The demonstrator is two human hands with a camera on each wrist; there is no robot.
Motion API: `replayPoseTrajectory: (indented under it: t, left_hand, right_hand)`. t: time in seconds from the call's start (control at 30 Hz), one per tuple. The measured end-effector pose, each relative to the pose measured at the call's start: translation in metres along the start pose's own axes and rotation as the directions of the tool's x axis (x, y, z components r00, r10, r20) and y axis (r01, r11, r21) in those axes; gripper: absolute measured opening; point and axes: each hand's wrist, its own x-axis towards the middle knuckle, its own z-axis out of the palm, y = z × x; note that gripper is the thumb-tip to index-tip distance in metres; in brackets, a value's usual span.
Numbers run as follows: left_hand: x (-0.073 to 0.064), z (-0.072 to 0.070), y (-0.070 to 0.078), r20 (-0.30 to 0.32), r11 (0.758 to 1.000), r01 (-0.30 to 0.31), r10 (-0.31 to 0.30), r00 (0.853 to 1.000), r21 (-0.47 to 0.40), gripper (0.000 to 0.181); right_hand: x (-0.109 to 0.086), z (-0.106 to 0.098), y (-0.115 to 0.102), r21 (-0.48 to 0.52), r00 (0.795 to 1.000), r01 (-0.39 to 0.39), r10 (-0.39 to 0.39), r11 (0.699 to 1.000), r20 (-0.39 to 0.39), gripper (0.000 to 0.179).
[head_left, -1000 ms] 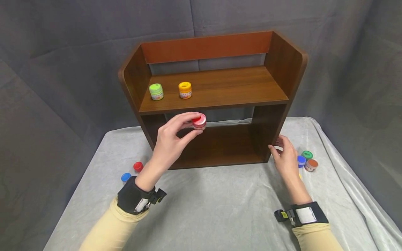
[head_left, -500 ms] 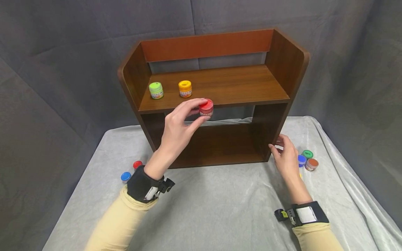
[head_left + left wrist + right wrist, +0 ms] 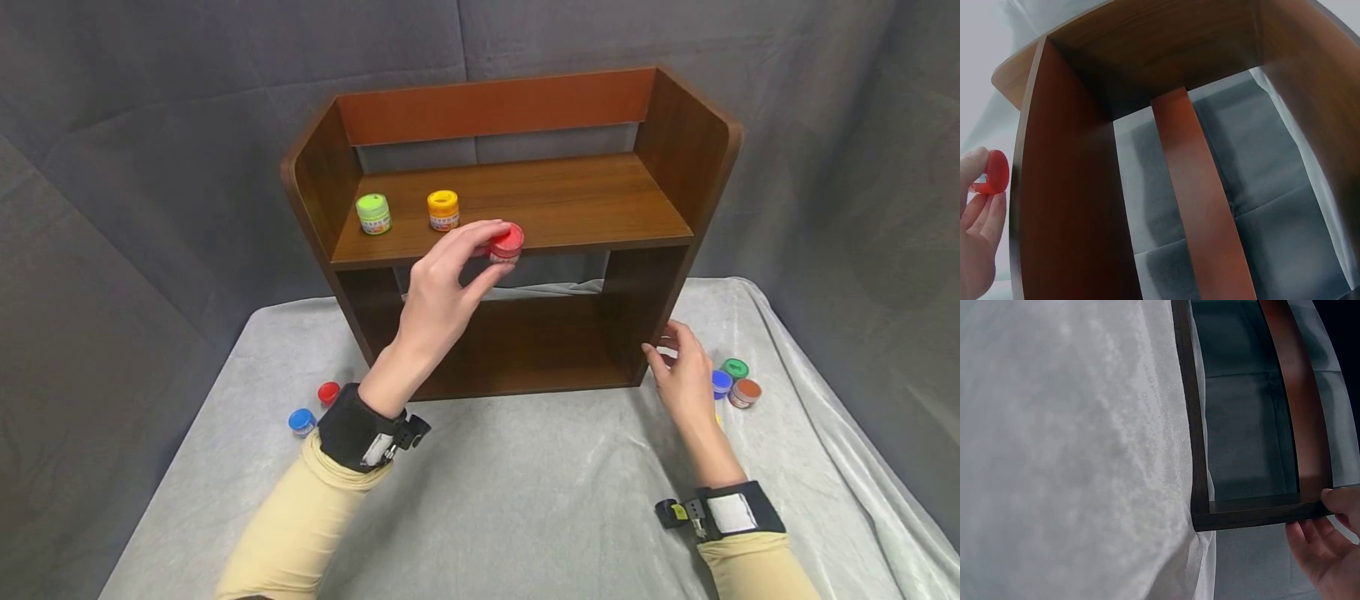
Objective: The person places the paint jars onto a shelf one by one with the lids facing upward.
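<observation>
Between thumb and fingers, my left hand [image 3: 442,292] pinches a small red paint jar [image 3: 507,243] just in front of the upper board's front edge. The same red jar [image 3: 997,172] shows at the left of the left wrist view, beside that board. The brown wooden shelf unit [image 3: 570,200] has two levels. On its upper board stand a light green jar [image 3: 373,214] and, to its right, an orange-yellow jar [image 3: 443,211]. My right hand [image 3: 682,375] grips the unit's right side panel low down, the thumb and fingers [image 3: 1316,540] on opposite faces.
Left of the unit, a red jar [image 3: 328,393] and a blue jar [image 3: 302,422] stand on the grey cloth [image 3: 525,483]. Right of my right hand are a dark blue jar [image 3: 721,383], a green jar [image 3: 736,368] and a brown jar [image 3: 745,392]; something yellow is mostly hidden there.
My left hand has risen and moved right with the red jar, from below the upper board to about its front edge. My right hand has kept its hold on the panel.
</observation>
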Motion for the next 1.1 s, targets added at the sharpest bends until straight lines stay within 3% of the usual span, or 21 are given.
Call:
replayPoseTrajectory:
  t: [0.53, 0.8, 1.1]
  left_hand:
    - [0.012, 0.003, 0.006, 0.049, 0.998, 0.058, -0.058, 0.997, 0.013, 0.048]
    - [0.023, 0.002, 0.013, 0.13, 0.985, 0.164, -0.17, 0.977, 0.053, 0.046]
    - [0.032, 0.005, 0.017, 0.141, 0.976, 0.201, -0.212, 0.967, 0.087, 0.043]
  right_hand:
    - [-0.001, -0.002, 0.0, -0.007, 1.0, 0.001, -0.001, 1.0, -0.009, 0.037]
    - [-0.002, -0.004, 0.0, 0.003, 1.0, -0.002, 0.002, 1.0, -0.007, 0.038]
    - [-0.002, -0.004, 0.0, 0.002, 1.0, -0.004, 0.004, 1.0, -0.006, 0.037]
